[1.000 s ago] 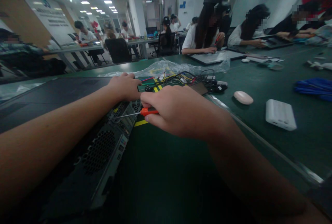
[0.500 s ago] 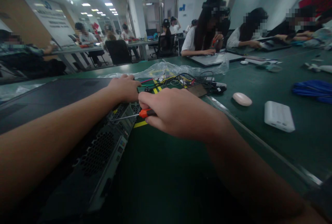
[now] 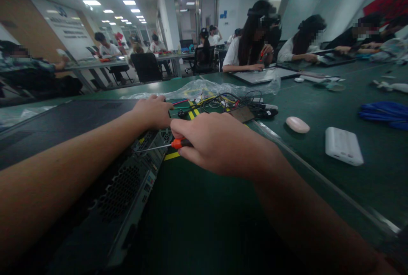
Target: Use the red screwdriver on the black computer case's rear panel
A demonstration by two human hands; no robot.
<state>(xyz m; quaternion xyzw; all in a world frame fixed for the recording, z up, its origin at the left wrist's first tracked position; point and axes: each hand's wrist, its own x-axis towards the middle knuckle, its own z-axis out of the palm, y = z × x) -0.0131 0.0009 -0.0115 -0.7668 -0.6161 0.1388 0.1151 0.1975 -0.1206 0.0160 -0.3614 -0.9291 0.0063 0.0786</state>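
Note:
A black desktop computer case (image 3: pixel 63 117) lies on its side at the left, its rear panel with vent holes and ports facing right. My left hand (image 3: pixel 153 112) is on the far end of the case, its fingers bent over the corner edge; the fingertips are partly hidden. In my closed right hand (image 3: pixel 216 143) is a screwdriver (image 3: pixel 176 143) with an orange and black handle. Its thin metal shaft points left to the rear panel, near the upper edge. Whether the tip sits in a screw is too dark to tell.
Tangled cables (image 3: pixel 223 100) and clear plastic wrap (image 3: pixel 197 86) lie beyond the case. A pink rounded object (image 3: pixel 297 124), a white box-shaped device (image 3: pixel 343 145) and a blue cable bundle (image 3: pixel 385 113) are at the right. Across the green table (image 3: pixel 197 219), people work on flat panels.
The view has tilted up slightly, so everything sits a little lower. Both hands keep nearly the same place on the case, and the screwdriver still points at the rear panel.

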